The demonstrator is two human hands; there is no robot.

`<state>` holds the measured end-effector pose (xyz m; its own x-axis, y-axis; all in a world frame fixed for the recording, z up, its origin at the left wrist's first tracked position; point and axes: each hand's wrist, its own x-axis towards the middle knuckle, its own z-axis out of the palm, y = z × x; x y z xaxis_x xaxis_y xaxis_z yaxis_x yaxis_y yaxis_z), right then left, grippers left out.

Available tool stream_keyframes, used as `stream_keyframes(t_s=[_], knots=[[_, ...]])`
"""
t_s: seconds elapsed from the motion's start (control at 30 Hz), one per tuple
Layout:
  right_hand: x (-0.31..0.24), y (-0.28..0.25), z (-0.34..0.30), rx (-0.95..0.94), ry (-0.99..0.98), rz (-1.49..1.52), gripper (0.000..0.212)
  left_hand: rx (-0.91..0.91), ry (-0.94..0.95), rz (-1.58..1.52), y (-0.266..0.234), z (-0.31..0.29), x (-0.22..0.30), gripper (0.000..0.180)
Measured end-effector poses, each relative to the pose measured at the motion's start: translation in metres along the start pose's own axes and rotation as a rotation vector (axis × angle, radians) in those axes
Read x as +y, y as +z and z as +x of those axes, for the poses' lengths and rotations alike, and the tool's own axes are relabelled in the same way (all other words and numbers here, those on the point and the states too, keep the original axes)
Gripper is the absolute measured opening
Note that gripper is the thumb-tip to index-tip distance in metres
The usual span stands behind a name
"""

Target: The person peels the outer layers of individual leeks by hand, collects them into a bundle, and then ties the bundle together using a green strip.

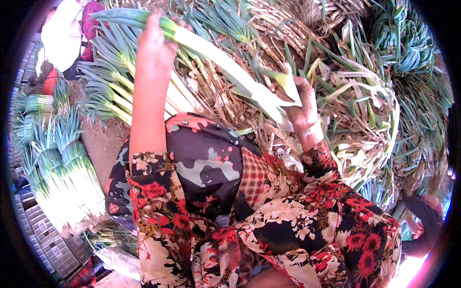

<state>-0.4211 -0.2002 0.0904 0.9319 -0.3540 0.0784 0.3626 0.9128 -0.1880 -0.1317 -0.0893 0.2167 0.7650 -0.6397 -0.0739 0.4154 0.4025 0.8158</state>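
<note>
Floral sleeves (pixel 161 201), red, black, cream

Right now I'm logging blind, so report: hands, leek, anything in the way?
Left hand closed on leek, green end. Right hand at white end, grip partly hidden. Leek aslant, one leaf peeled back. Peelings heaped to right, leek's middle clear.

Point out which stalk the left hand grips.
The stalk slanting down from the left hand to the right hand; the other stalks sit in piles or bundles.
</note>
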Motion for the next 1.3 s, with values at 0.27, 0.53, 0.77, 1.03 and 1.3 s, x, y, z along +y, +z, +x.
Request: stream_keyframes(t_s=[0.27,0.53,0.77,1.03,1.3], knots=[[-0.065,-0.065,-0.187,1.006,-0.185,-0.425,0.012,-0.078,0.019,0.102,-0.033,0.023,0.005,0.028],[-0.062,-0.035,-0.242,1.073,0.413,-2.117,0.027,0.144,0.057,0.033,-0.057,0.042,-0.001,0.028],[0.03,0.05,-0.075,0.027,-0.278,-2.116,0.056,-0.037,0.033,-0.024,-0.077,0.037,0.024,0.03],[0.056,0.067,-0.052,0.111,0.073,-1.118,0.031,0.185,-0.012,0.14,0.018,-0.003,-0.021,0.027],[0.052,0.083,-0.035,-0.06,0.024,-1.583,0.026,0.078,-0.167,0.064,0.009,0.021,-0.047,0.02]])
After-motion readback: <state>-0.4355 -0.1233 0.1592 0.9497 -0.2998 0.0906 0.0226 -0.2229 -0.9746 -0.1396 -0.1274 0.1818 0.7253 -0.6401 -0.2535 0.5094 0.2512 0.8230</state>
